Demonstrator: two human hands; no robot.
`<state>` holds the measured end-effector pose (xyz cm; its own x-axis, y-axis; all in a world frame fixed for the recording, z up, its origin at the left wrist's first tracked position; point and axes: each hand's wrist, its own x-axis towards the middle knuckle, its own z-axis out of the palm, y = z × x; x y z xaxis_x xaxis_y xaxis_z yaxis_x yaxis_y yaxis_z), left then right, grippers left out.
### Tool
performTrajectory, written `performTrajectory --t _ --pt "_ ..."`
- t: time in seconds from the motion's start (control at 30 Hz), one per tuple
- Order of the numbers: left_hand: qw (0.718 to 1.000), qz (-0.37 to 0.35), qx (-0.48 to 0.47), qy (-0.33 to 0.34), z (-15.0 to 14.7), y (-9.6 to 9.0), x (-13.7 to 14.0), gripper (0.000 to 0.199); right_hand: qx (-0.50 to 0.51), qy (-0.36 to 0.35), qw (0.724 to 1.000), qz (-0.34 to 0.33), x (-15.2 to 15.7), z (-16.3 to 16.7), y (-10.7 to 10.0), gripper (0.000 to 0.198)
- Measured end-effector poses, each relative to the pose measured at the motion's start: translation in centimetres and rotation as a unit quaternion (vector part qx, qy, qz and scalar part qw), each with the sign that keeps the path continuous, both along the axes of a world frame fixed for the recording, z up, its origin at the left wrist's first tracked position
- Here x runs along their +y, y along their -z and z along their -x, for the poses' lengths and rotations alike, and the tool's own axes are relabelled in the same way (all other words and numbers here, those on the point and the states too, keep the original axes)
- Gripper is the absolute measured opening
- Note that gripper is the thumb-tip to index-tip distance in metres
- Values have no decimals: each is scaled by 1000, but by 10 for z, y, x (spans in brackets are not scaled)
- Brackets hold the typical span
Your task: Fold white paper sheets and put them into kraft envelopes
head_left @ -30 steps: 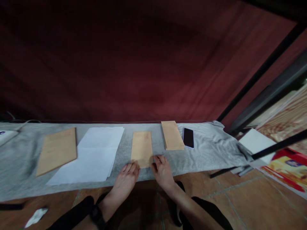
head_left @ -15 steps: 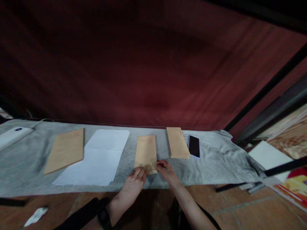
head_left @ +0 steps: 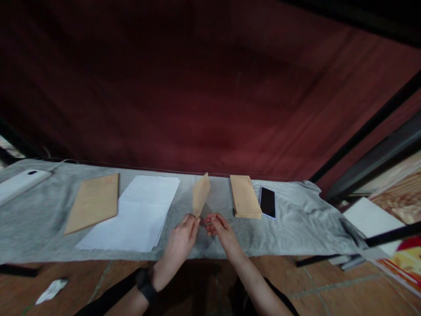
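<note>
My left hand (head_left: 182,231) pinches the near end of a brown paper envelope (head_left: 200,195), which is raised off the cloth and turned nearly edge-on. Just right of that end is my right hand (head_left: 221,227), its fingers loosely curled and apart, with nothing visible in them. Farther right lies a small stack of brown envelopes (head_left: 245,196). To the left, sheets of white paper (head_left: 141,219) lie flat, partly under a thicker pile of larger brown envelopes (head_left: 95,202).
A grey cloth (head_left: 289,232) covers the narrow table. A phone (head_left: 267,202) lies right of the small stack, and a white device with a cord (head_left: 24,184) is at the far left. Behind the table hangs a dark red curtain (head_left: 210,109). Crumpled tissue (head_left: 51,290) is on the tiled floor.
The envelope between my hands lay flat; my left hand has lifted and turned it on edge. My right hand has come off its side and moved slightly left.
</note>
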<state>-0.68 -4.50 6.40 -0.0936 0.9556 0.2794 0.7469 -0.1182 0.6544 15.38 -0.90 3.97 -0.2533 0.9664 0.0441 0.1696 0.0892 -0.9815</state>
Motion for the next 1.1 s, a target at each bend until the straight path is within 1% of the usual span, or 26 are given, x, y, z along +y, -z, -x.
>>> performTrajectory --t 0.03,0.07,0.1,0.13,0.17,0.2,0.23,0.27,0.3,0.37,0.47,0.53,0.6,0.63,0.67,0.7,0.73,0.77,0.8,0.83,0.87,0.9,0.93,0.97,1.03,1.1 --pt "993 10 -112 -23 3 -3 3 30 -5 8 1000 -15 1 -2 1 36" --pt "972 24 -228 -46 6 -5 5 33 -12 18 999 -30 1 -4 2 34" --pt "938 40 -337 -66 7 -6 6 34 -18 27 999 -39 1 -6 4 33" --pt "896 58 -432 -84 7 -4 6 36 -21 32 998 -40 1 -7 6 32" --pt "852 75 -508 -99 5 -1 5 36 -22 34 999 -31 0 -8 8 32" --pt "813 93 -564 -108 1 2 4 37 -20 32 999 -13 -1 -8 10 33" --pt "781 112 -604 -112 -3 7 1 37 -16 24 1000 9 -1 -7 12 34" --pt "756 132 -632 -111 -8 11 -1 37 -12 15 999 34 -2 -5 13 33" --pt "737 151 -650 -106 -13 15 -3 36 -6 7 998 58 -2 -3 13 32" --pt "714 177 -670 -101 -21 20 -5 32 10 -5 995 96 -2 0 12 26" --pt "699 212 -675 -105 -26 22 -7 25 16 -2 990 141 2 0 7 17" --pt "698 248 -664 -102 -26 22 -10 23 2 -6 987 163 4 -3 6 16" --pt "707 293 -637 -91 -24 22 -14 26 -17 -7 984 175 6 -7 6 17" --pt "717 322 -614 -76 -24 22 -16 32 -26 -4 984 177 6 -9 7 17" --pt "734 345 -582 -55 -23 22 -18 39 -37 2 984 177 6 -11 8 17" --pt "762 358 -539 -28 -22 22 -20 47 -48 9 983 177 7 -12 9 17" --pt "803 348 -483 0 -22 22 -22 54 -60 18 982 179 7 -13 10 17" --pt "855 308 -416 32 -21 22 -22 57 -72 26 980 182 7 -14 11 17" --pt "910 240 -333 66 -20 22 -21 58 -82 32 979 184 6 -14 11 18" --pt "954 153 -236 99 -19 23 -20 55 -93 35 978 185 6 -14 11 19" --pt "981 68 -132 127 -17 24 -18 51 -107 36 977 180 6 -14 11 21" --pt "989 -3 -29 146 -16 27 -16 49 -124 35 977 169 5 -15 11 24" --pt "984 -51 65 155 -15 31 -14 51 -150 32 977 148 4 -16 10 28" --pt "974 -75 145 156 -13 37 -12 56 -184 29 975 120 3 -17 9 31" --pt "953 -81 249 152 -11 50 -10 63 -268 31 961 52 0 -19 6 36" --pt "940 -70 291 163 -9 62 -10 66 -354 43 934 -12 -5 -21 3 42"
